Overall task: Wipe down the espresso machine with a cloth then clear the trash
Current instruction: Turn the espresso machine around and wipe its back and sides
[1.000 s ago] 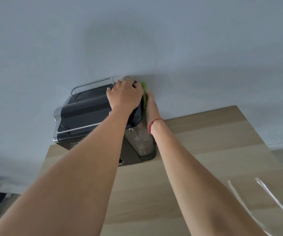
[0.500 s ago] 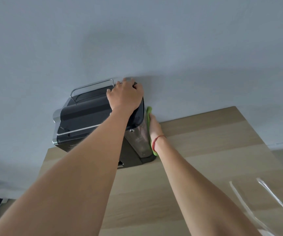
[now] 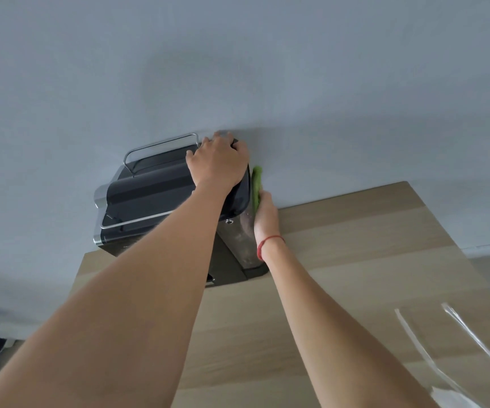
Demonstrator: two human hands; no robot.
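- Left hand (image 3: 218, 161) lies palm down on the top rear corner of the espresso machine (image 3: 161, 198), just above the centre of the frame, fingers curled over the edge and gripping it.
- Right hand (image 3: 264, 214) presses a green cloth (image 3: 257, 184) flat against the machine's right side; the fingers seem stretched out along the cloth, though they are mostly hidden behind it.
- A red string (image 3: 269, 244) circles the right wrist.
- The machine stands at the far edge of a wooden table (image 3: 370, 260), against a grey wall (image 3: 267, 69).
- Clear plastic wrapping (image 3: 450, 348) lies on the table at the lower right of the frame.
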